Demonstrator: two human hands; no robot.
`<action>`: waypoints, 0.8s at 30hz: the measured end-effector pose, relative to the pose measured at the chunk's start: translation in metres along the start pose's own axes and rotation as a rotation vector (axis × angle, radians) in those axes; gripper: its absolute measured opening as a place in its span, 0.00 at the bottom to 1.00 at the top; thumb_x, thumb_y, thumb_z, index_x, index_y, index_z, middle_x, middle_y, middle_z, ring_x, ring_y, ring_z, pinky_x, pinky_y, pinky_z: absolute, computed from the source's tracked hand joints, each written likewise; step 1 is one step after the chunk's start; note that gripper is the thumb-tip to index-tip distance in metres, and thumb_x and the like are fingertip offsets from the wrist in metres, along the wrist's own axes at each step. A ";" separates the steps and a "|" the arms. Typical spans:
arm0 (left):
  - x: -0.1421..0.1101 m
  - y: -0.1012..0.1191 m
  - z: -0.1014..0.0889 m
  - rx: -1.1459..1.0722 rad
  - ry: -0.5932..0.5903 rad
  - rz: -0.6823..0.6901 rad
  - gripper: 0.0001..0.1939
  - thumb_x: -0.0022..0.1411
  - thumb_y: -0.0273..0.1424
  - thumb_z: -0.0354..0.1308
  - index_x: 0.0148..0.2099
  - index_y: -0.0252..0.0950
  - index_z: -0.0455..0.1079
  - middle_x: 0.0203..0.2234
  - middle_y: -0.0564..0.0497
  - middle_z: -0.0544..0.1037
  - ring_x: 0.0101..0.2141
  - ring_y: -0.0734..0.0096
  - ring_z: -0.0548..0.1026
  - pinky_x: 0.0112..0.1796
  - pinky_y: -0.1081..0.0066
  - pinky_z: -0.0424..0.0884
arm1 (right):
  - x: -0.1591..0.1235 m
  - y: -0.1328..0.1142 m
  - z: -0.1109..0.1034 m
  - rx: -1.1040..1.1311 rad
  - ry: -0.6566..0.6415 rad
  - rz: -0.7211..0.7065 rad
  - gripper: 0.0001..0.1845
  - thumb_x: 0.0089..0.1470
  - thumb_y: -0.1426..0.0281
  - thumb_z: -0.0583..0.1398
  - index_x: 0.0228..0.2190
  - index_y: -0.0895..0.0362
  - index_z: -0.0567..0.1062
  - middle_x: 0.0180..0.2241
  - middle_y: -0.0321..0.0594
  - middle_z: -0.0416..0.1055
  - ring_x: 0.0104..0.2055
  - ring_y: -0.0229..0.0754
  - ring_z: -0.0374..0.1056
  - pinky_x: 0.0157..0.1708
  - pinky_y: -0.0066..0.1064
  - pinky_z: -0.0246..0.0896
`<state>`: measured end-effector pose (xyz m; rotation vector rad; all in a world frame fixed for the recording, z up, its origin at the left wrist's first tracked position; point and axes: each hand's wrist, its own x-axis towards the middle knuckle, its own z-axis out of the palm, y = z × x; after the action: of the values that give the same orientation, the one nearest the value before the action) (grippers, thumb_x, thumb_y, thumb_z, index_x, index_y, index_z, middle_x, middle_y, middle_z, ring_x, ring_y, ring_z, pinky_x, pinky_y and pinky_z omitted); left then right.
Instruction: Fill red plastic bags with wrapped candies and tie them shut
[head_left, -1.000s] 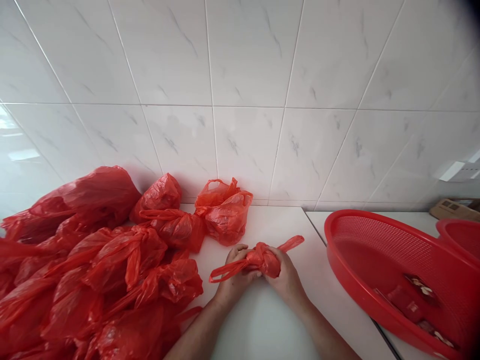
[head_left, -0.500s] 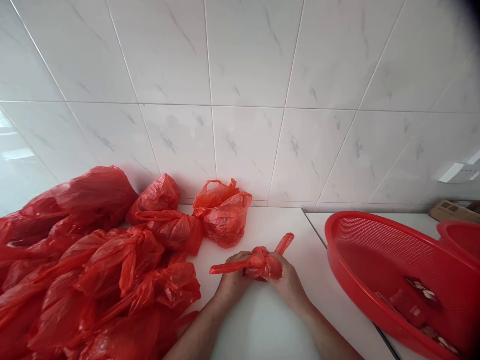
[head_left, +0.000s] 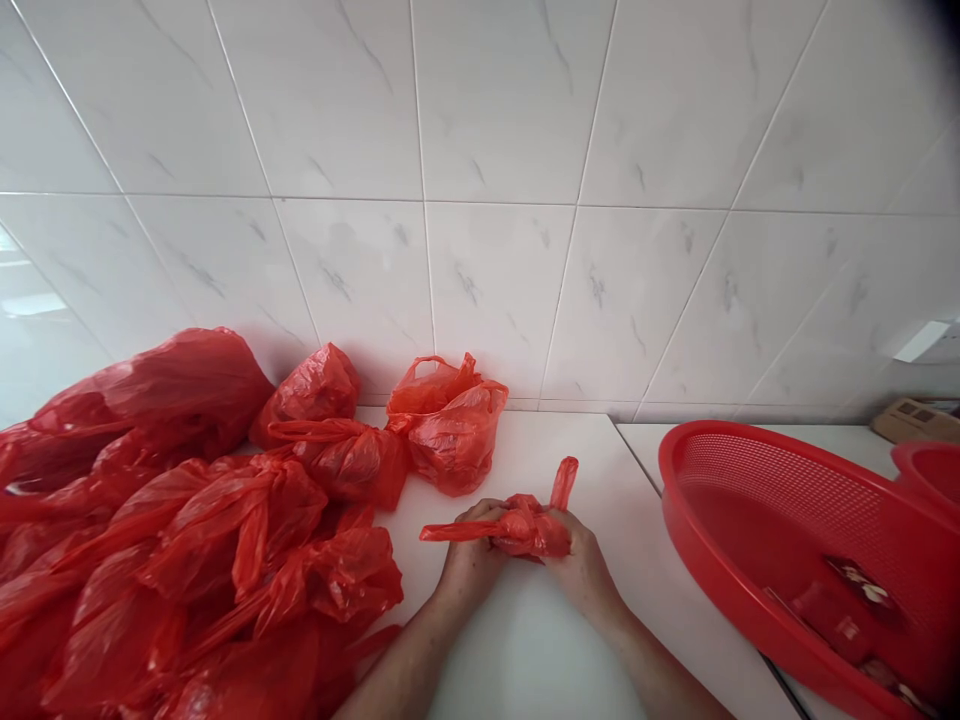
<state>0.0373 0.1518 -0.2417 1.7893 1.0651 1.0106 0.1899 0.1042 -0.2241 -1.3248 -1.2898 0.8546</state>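
A small red plastic bag (head_left: pixel 531 530) with a knot on top is between my two hands, above the white table. My left hand (head_left: pixel 474 560) grips its left side, and one twisted handle end sticks out leftward over the fingers. On the other side my right hand (head_left: pixel 576 555) is closed on the bag, with the second handle end pointing up beside it. Most fingertips are hidden behind the bag. What the bag contains cannot be made out.
Many knotted red bags (head_left: pixel 187 560) are heaped on the left. Another red bag (head_left: pixel 454 430) sits by the tiled wall. At right, a large red plastic basket (head_left: pixel 690 530) holds a few small packets (head_left: pixel 862 580). A cardboard box (head_left: pixel 911 420) lies behind it.
The bag's right handle end has swung from slanting right to nearly upright. Both hands keep their hold and have barely moved. The view has shifted slightly.
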 end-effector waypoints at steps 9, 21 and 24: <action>0.000 -0.004 0.002 -0.078 0.027 0.102 0.15 0.52 0.22 0.55 0.39 0.42 0.76 0.39 0.48 0.76 0.40 0.58 0.73 0.41 0.61 0.71 | 0.003 0.001 -0.001 -0.096 -0.008 0.020 0.13 0.46 0.63 0.63 0.35 0.55 0.75 0.37 0.41 0.75 0.40 0.48 0.71 0.40 0.39 0.68; -0.001 -0.001 0.000 -0.065 0.028 0.095 0.15 0.50 0.20 0.54 0.38 0.40 0.75 0.39 0.49 0.76 0.40 0.60 0.73 0.40 0.64 0.70 | 0.003 0.002 -0.002 -0.123 -0.022 0.022 0.15 0.48 0.58 0.63 0.35 0.55 0.74 0.35 0.40 0.75 0.38 0.47 0.71 0.38 0.36 0.68; -0.001 -0.003 0.002 -0.072 0.033 0.086 0.16 0.50 0.19 0.53 0.38 0.40 0.74 0.39 0.49 0.76 0.40 0.60 0.74 0.40 0.63 0.70 | 0.003 0.003 -0.003 -0.147 -0.028 0.011 0.15 0.48 0.59 0.62 0.35 0.54 0.74 0.35 0.39 0.75 0.39 0.47 0.71 0.38 0.36 0.67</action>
<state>0.0376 0.1519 -0.2452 1.7780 0.9666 1.1198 0.1942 0.1073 -0.2260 -1.4403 -1.3898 0.8004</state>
